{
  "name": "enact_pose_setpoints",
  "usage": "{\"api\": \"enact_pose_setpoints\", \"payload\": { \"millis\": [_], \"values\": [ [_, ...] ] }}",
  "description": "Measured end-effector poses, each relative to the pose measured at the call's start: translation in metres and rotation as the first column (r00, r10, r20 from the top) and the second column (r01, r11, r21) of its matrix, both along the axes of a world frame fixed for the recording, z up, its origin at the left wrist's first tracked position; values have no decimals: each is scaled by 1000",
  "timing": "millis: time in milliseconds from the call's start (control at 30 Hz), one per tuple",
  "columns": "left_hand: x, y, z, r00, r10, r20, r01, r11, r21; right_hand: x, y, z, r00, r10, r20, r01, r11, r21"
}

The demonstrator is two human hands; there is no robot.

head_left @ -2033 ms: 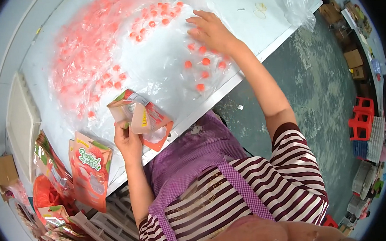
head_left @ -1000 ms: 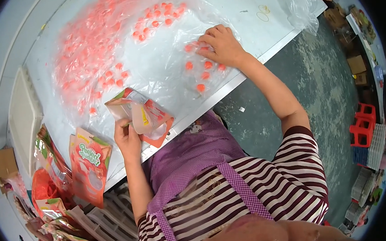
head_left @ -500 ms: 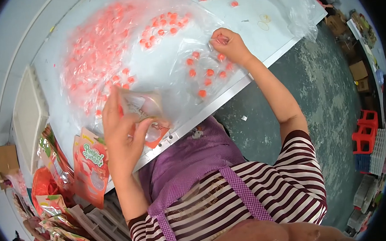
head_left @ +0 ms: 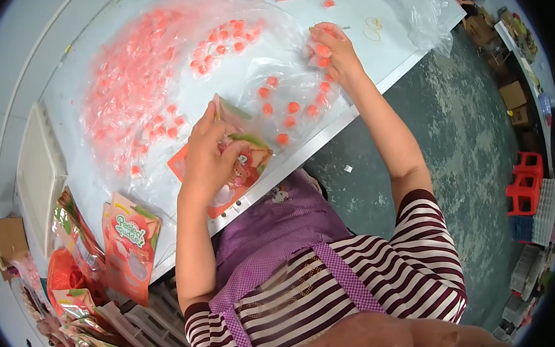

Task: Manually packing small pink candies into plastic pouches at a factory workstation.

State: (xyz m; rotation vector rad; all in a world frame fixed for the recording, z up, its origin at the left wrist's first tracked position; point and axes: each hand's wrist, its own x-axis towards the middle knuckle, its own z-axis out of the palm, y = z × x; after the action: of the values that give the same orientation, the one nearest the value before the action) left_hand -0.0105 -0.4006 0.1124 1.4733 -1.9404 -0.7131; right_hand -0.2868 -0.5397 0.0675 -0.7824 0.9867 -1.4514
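My left hand [head_left: 208, 156] pressed down on the printed stand-up pouch [head_left: 234, 167], which lay flat at the near edge of the white table [head_left: 386, 67], right in front of my purple apron [head_left: 275, 232]. The fingers were spread and curled over its top end, thumb along one side, so the mouth of the pouch pointed away from me toward the sweets; whether the mouth was actually held apart under my fingers could not be made out.

My right hand [head_left: 333, 51] was out to the far right, closed in a loose fist around a few small pink wrapped candies [head_left: 321, 51], with more of them lying loose just beside it. The main heap of pink candies [head_left: 134, 93] sat on the clear plastic sheet [head_left: 266, 31] spread across the table, well to the left and farther off, probably so the sheet kept them from rolling away.

To my near left, a filled pouch [head_left: 130, 244] leaned at the table's edge, and more of the same stood in the crates [head_left: 108, 343] below it. A white tray [head_left: 38, 176] lay along the left side.
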Motion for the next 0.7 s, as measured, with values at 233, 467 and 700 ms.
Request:
{"api": "enact_pose_setpoints", "payload": {
  "millis": [233, 467, 700],
  "values": [
    [-11, -11, 7, 997, -75, 2, 75, 997, -28, 44, 30, 35, 989, 40, 144, -41, 999, 5],
    [-23, -25, 21, 985, -125, 121, 108, 985, 136, 93, 64, 31, 907, 164, 389, -179, 984, 2],
    [-26, -40, 21, 966, -219, 139, 183, 955, 232, 99, 72, 15, 986, 86, 143, -82, 996, -39]
  ]
}}
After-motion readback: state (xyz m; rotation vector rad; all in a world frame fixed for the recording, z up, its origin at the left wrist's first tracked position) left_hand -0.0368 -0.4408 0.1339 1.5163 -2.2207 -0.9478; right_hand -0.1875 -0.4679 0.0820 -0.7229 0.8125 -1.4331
